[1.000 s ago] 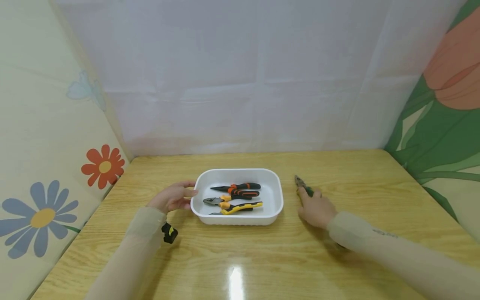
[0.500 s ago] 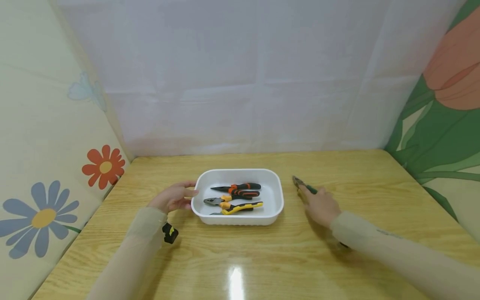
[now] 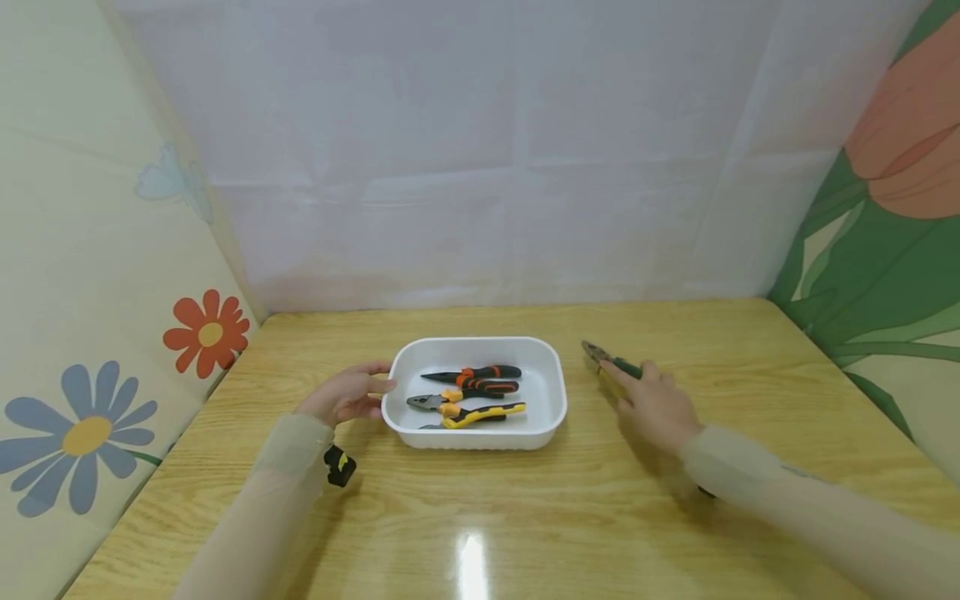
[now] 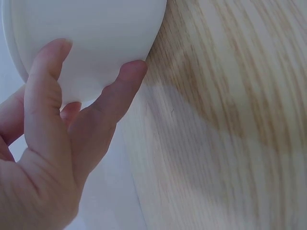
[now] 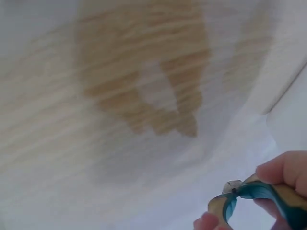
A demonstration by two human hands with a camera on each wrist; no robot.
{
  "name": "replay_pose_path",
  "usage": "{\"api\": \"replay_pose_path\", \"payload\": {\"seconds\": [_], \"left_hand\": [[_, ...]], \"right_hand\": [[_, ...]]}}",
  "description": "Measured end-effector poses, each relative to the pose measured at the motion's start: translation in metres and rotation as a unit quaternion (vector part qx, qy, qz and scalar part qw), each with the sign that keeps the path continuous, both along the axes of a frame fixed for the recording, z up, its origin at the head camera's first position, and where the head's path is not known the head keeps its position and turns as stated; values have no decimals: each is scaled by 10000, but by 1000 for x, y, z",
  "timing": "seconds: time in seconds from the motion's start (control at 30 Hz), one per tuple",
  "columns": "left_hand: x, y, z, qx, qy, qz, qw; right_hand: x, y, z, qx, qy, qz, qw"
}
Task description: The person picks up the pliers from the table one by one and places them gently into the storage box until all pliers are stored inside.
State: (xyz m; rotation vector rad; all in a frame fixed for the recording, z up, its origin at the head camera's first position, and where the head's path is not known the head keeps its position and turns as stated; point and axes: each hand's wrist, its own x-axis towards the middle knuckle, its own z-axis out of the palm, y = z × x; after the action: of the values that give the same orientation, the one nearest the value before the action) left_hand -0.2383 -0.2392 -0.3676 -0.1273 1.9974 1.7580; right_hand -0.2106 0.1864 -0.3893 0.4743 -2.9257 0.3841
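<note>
My right hand point(image 3: 660, 412) grips pliers point(image 3: 617, 363) with green and yellow handles, right of the white tray point(image 3: 551, 408). Their metal head points up and left in the head view. From the right wrist, the pliers point(image 5: 261, 190) show their handles spread, fingers on both. My left hand point(image 3: 347, 396) touches the tray's left end; the left wrist view has its extended fingertips point(image 4: 134, 72) against the outer wall. Inside the tray lie needle-nose pliers point(image 3: 442, 377) with orange-and-black handles, combination pliers point(image 3: 426, 403), and a yellow-and-black handle point(image 3: 487, 412) in front.
The wooden table point(image 3: 465, 500) spreads around the tray, with a bright reflection near the front. A pale cloth point(image 3: 487, 167) hangs behind it. Flower-patterned cloths point(image 3: 82, 433) stand at the left and right sides.
My right hand has shifted slightly right and away from me. The pliers in it have turned, their head now farther up and left. Left hand and tray stay put.
</note>
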Motion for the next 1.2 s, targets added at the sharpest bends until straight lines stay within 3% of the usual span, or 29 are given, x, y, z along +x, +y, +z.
{"api": "replay_pose_path", "payload": {"seconds": [0.37,1.2], "left_hand": [[0,0,1,-14,-27,9,10000],[-1,0,1,-30,-24,-37,10000]], "right_hand": [[1,7,4,271,827,259,9959],[8,10,12,388,1672,709,9826]]}}
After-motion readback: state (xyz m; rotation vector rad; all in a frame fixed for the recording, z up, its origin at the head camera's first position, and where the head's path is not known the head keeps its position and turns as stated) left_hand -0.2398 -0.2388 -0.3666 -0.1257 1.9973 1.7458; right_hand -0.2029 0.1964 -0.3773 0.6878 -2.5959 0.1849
